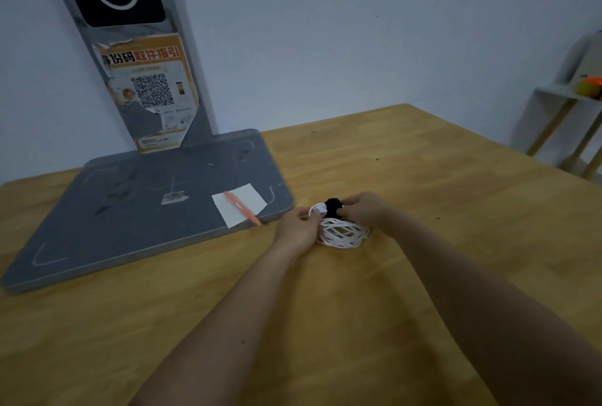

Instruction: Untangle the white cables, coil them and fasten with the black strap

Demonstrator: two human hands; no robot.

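Two hands (298, 226) (366, 208), one white cable coil (342, 233), one black strap (333, 207), one pen (241, 207), perhaps one paper sheet (239, 205).

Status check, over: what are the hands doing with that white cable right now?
Left hand and right hand both gripping the bundle. Cable coiled on the table, black strap at its top. Pen and paper lie nearby, clear of it.

I can see an orange poster (148, 93) stuck on the grey stand (192, 57). Its big top line has the words 取件指引, and a black QR code (152, 90) sits below. The small print is too blurry for me to read.
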